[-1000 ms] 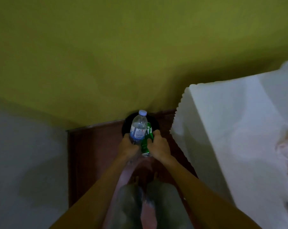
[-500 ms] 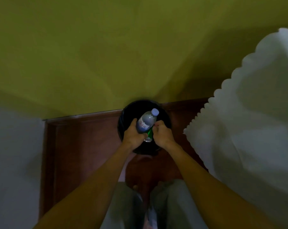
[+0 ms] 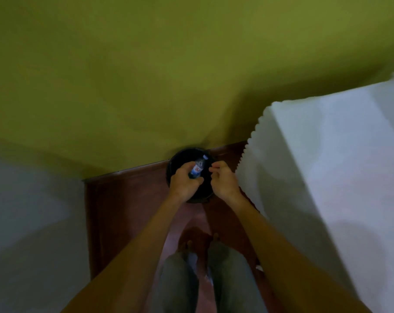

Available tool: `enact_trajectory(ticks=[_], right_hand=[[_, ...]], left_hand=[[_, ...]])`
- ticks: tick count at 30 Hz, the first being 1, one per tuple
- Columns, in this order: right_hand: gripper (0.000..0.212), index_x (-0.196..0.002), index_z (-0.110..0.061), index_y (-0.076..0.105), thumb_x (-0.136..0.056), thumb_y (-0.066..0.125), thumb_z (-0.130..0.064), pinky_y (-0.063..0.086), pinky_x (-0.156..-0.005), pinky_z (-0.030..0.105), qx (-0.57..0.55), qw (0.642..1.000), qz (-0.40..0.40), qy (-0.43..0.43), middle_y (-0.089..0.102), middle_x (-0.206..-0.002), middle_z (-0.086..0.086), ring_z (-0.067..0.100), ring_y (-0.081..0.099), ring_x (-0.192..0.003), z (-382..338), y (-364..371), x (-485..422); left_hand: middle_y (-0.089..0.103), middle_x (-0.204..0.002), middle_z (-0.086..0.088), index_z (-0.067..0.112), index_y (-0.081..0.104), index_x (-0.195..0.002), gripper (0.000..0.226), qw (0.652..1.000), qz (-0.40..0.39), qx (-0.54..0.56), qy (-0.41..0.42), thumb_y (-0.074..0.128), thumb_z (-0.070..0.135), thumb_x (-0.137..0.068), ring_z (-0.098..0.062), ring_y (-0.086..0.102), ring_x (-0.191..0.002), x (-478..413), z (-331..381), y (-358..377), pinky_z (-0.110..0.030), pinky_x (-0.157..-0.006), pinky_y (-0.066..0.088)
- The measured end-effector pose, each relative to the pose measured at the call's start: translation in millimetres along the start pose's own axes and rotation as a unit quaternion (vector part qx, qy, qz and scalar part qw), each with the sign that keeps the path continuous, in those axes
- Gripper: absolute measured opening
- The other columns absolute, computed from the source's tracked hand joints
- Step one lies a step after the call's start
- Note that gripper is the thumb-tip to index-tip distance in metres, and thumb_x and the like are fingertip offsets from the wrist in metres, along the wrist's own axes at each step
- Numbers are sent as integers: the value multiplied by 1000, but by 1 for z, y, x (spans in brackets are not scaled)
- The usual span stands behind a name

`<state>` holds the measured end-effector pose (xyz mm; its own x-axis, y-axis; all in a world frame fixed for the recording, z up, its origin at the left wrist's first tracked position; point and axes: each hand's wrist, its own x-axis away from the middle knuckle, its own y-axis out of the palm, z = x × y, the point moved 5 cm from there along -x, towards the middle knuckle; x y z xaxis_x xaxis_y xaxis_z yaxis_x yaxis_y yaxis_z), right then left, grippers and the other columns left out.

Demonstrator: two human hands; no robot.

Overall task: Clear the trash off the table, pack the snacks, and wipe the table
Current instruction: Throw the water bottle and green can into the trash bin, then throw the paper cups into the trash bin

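- Head view: the person is standing over a round black bin (image 3: pixel 192 177) that is sitting on the dark red floor (image 3: pixel 123 199) against the yellow-green wall (image 3: pixel 146 75); both forearms are reaching forward and down over it.
- The left hand (image 3: pixel 184 184) is closing around the lower half of a clear plastic water bottle (image 3: pixel 198 168); the bottle is tilting with its white cap pointing up and to the right, directly above the bin's opening.
- The right hand (image 3: pixel 224 180) is hanging just beside the bottle with nothing in it; its fingers (image 3: pixel 216 165) are curling loosely and standing apart from the bottle (no contact that I can make out).
- What is lying inside the bin is too dark to tell.
- A white cloth with a scalloped edge (image 3: pixel 327 166) is draping down at the right, near the bin but not touching the hands.
- Judging the bottle: it is looking light and probably near empty, thin-walled and springy, so it is likely denting under a hard squeeze; the smooth plastic may be slipping a little; the labelled middle is offering the surest hold, as the left hand is showing.
- Judging the step: the trash-clearing part is under way, and the bottle is needing only a release to drop in; packing and wiping are not showing here.
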<state>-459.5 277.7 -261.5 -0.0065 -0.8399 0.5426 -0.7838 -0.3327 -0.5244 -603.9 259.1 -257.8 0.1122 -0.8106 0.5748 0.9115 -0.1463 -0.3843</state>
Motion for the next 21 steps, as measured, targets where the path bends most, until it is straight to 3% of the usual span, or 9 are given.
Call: enact_trajectory(ticks=[6, 10, 12, 21], right_hand=[[29, -128, -7, 53, -101, 42, -6, 41, -86, 21, -41, 995, 73, -54, 66, -126, 7, 20, 61, -116, -61, -76, 83], [27, -124, -12, 54, -100, 42, -8, 51, -92, 38, -61, 989, 124, -54, 67, -124, 4, 23, 63, -111, -71, -121, 129], [26, -121, -12, 55, -99, 44, -7, 52, -95, 43, -77, 983, 160, -47, 68, -122, 5, 25, 65, -108, -66, -144, 148], [29, -125, -8, 58, -100, 43, -5, 53, -97, 36, -108, 951, 287, 35, 69, -121, 7, 21, 66, -108, 21, -245, 236]], left_hand=[[53, -145, -3, 12, 49, -142, 61, 998, -34, 2, 61, 72, 13, -86, -16, 48, -134, 76, 91, -25, -30, -111, 39], [55, -143, -2, 14, 51, -142, 57, 994, -49, -12, 93, 70, 16, -88, -16, 50, -133, 118, 138, -24, -35, -110, 42], [55, -143, -1, 15, 50, -142, 57, 991, -74, -14, 111, 70, 17, -88, -16, 50, -133, 135, 159, -12, -39, -111, 42], [61, -136, -2, 16, 56, -137, 50, 961, -187, -70, 191, 69, 16, -89, -16, 58, -119, 191, 228, 90, -36, -105, 47]])
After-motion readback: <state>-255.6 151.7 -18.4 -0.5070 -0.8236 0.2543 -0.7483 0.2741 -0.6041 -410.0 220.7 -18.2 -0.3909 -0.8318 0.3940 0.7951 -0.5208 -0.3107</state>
